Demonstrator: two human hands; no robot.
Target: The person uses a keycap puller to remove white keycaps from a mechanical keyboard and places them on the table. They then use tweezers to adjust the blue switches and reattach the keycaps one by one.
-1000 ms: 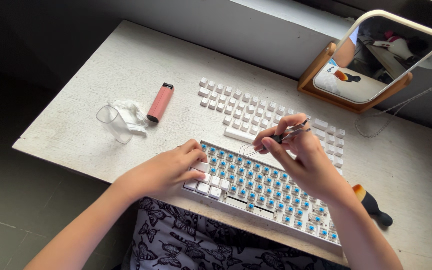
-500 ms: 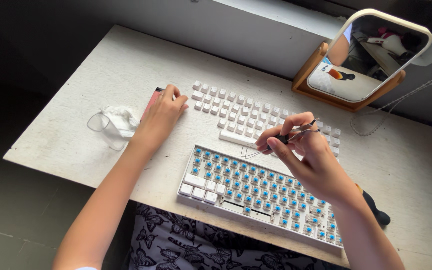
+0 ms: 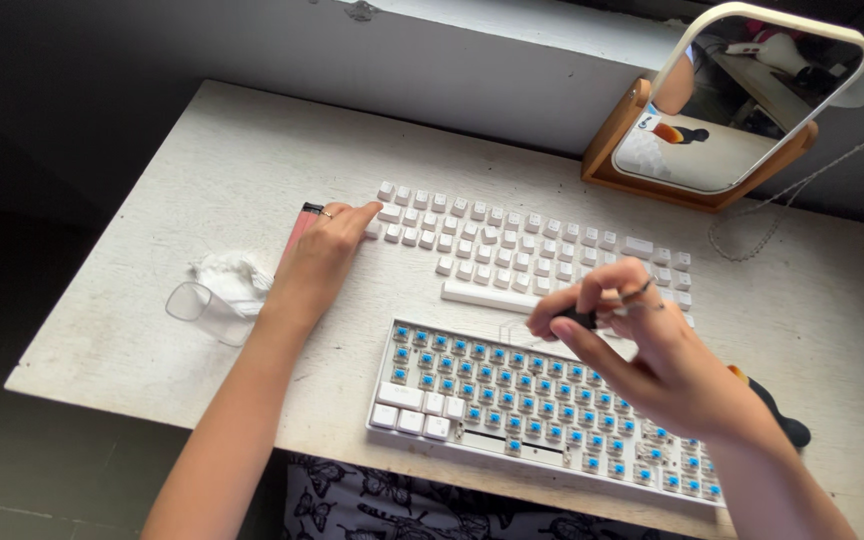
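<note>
Nearly stripped, the keyboard [image 3: 542, 405] — blue switches bare across almost the whole deck, only a small cluster of white caps seated at the near-left corner [image 3: 412, 410]. Judging by that, either most of the pulling done or the refitting barely begun; cannot tell which. Loose keycaps [image 3: 512, 245] laid out in tidy rows on the counter [image 3: 182, 180] just behind the board, long spacebar cap nearest it.

Left hand [image 3: 324, 250] stretched out flat-ish, fingers reaching to the left end of the keycap rows, lying over a pink lighter-shaped thing [image 3: 301, 222]; nothing seen gripped yet. Right hand [image 3: 642, 350] curled closed around a wire keycap puller [image 3: 592, 318], hovering over the board's back edge.

Room to move — open counter far left and far right. Tighter spots: keyboard close to the near edge, crumpled tissue and clear cup [image 3: 214, 290] by the left wrist, mirror [image 3: 742, 100] behind, brush [image 3: 777, 405] near the right forearm.
</note>
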